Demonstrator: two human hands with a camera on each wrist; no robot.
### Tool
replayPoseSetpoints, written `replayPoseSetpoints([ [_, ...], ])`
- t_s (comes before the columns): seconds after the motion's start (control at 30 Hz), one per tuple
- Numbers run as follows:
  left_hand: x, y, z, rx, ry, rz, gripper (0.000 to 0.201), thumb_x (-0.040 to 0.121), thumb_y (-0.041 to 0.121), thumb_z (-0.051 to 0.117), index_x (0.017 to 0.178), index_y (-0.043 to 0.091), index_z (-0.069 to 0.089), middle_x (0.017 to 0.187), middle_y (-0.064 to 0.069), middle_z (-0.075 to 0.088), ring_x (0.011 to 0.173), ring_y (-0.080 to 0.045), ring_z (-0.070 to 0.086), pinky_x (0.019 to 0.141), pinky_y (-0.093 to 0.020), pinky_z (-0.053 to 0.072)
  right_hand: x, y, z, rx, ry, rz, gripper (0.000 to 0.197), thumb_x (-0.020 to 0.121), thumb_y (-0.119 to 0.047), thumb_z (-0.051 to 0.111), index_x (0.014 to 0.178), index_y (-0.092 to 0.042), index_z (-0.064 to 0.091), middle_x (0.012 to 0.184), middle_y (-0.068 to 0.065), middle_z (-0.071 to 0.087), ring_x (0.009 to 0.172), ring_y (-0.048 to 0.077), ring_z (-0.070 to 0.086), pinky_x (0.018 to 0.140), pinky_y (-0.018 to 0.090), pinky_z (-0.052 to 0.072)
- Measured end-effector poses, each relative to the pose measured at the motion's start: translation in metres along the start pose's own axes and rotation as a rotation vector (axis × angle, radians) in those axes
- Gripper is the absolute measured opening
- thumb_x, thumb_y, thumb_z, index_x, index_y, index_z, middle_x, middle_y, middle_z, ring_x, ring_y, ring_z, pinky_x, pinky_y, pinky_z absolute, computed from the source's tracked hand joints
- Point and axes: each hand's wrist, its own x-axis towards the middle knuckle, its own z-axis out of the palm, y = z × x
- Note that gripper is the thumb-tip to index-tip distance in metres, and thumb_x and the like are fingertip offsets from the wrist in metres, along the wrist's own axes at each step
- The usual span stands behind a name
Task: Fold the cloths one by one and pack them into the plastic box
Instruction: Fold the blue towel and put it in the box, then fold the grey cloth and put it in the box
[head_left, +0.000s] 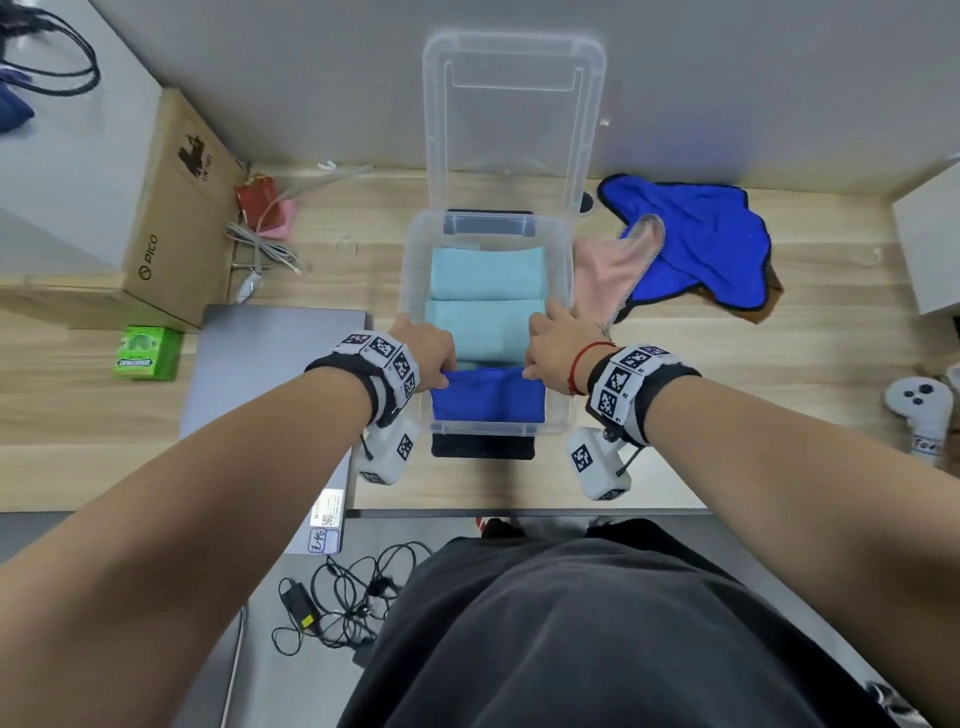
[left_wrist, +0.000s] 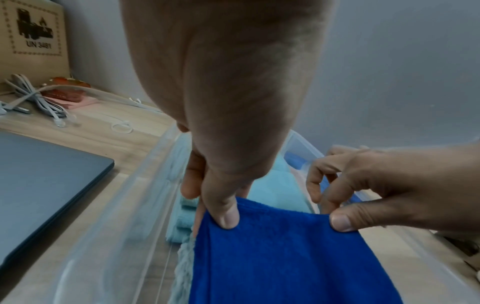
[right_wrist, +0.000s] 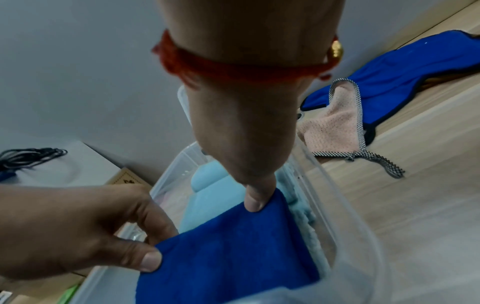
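A clear plastic box (head_left: 413, 270) stands open on the desk, its lid leaning against the wall. Inside lie folded light-blue cloths (head_left: 485, 280). A folded dark-blue cloth (head_left: 488, 397) (left_wrist: 280, 257) (right_wrist: 228, 253) sits at the near end of the box. My left hand (head_left: 428, 358) (left_wrist: 221, 214) pinches its far left corner and my right hand (head_left: 550, 348) (right_wrist: 255, 201) pinches its far right corner, thumbs on top. To the right of the box lie an unfolded blue cloth (head_left: 696, 244) (right_wrist: 405, 82) and a pink cloth (head_left: 605, 273) (right_wrist: 332, 131).
A closed grey laptop (head_left: 270, 374) lies left of the box. A cardboard box (head_left: 176, 208), grey cables (head_left: 260, 249) and a green packet (head_left: 148, 353) are further left. A white controller (head_left: 919, 410) lies at the right. Cables (head_left: 337, 603) lie on the floor.
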Motion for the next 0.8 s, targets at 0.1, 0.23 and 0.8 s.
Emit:
replayPoseSetpoints([
  [0.1, 0.011, 0.002, 0.008, -0.01, -0.003, -0.006, 0.012, 0.088, 0.032, 0.065, 0.078, 0.029, 0.059, 0.078, 0.009, 0.061, 0.083, -0.02, 0.059, 0.089, -0.035, 0.033, 0.003, -0.002, 0.009, -0.016, -0.007, 0.035, 0.037, 0.093, -0.049, 0.048, 0.105, -0.022, 0.069, 0.11, 0.001, 0.054, 0.114, 0.028, 0.039, 0.089, 0.042, 0.032],
  [0.23, 0.02, 0.0, 0.014, -0.09, 0.039, -0.042, 0.022, 0.086, 0.038, 0.068, 0.096, 0.019, 0.069, 0.096, 0.001, 0.068, 0.091, -0.024, 0.063, 0.087, -0.036, 0.049, 0.005, 0.001, 0.012, -0.012, 0.017, 0.065, 0.037, 0.085, -0.052, 0.059, 0.103, -0.022, 0.07, 0.108, 0.001, 0.055, 0.112, 0.026, 0.041, 0.088, 0.041, 0.033],
  [0.8, 0.026, 0.003, 0.01, -0.323, -0.08, 0.068, 0.013, 0.079, 0.026, 0.073, 0.091, 0.023, 0.074, 0.076, 0.013, 0.067, 0.084, -0.013, 0.065, 0.079, -0.031, 0.055, 0.01, 0.005, -0.005, 0.004, -0.174, -0.189, 0.006, 0.084, -0.03, 0.062, 0.085, -0.033, 0.067, 0.085, -0.01, 0.066, 0.093, 0.015, 0.059, 0.079, 0.034, 0.022],
])
